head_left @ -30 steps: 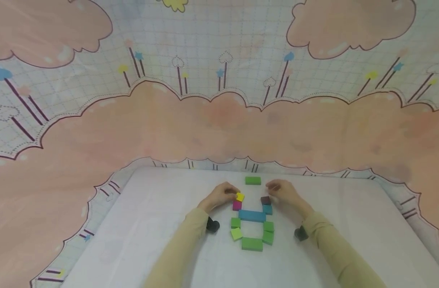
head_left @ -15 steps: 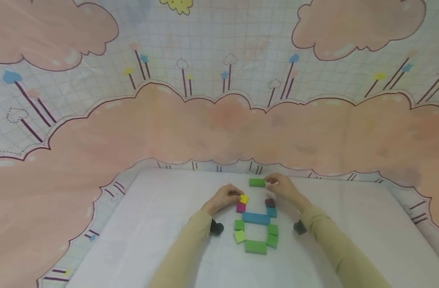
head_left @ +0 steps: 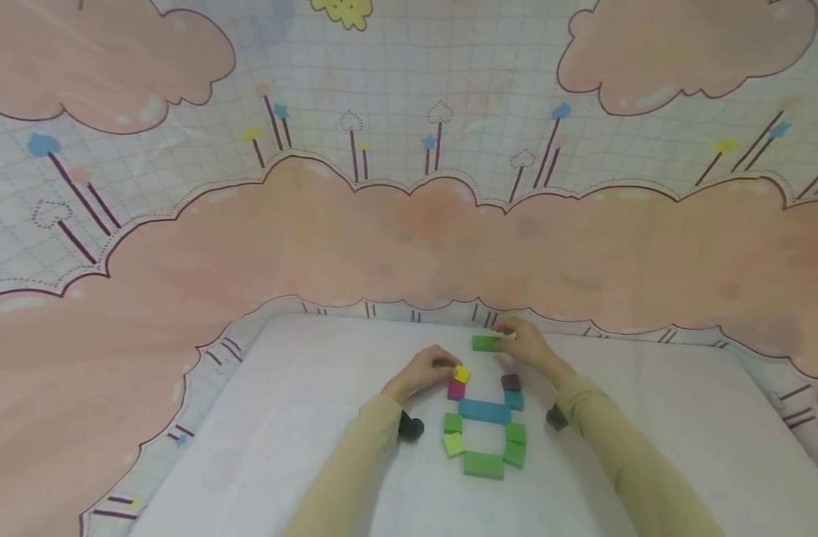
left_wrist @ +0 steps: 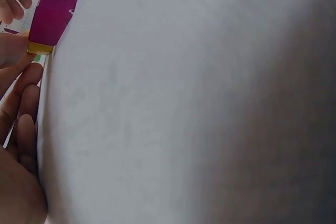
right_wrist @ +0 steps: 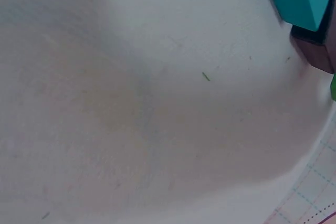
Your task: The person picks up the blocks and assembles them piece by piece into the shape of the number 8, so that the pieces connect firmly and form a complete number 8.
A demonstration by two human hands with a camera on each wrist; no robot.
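My left hand (head_left: 422, 373) pinches a small yellow block (head_left: 461, 374) that adjoins a magenta block (head_left: 456, 391). The left wrist view shows the yellow block (left_wrist: 40, 49) between thumb and finger, at the end of the magenta block (left_wrist: 52, 17). At the far end, the fingers of my right hand (head_left: 528, 348) hold the right end of a long green block (head_left: 484, 343), partly covering it. Nearer on that side, a dark brown block (head_left: 511, 382) touches a teal block (head_left: 514, 400). In the right wrist view the hand itself is out of sight.
A long blue block (head_left: 485, 410) lies across the middle of the layout. Nearer me, small green blocks (head_left: 515, 432), a lime block (head_left: 454, 444) and a long green block (head_left: 484, 465) form a ring on the white table (head_left: 261, 447). Patterned cloth (head_left: 355, 246) rises behind.
My right hand has left the brown block and moved away from me to the far green block, taking hold of its right end. The left hand stays at the yellow block. The head view shifted slightly.
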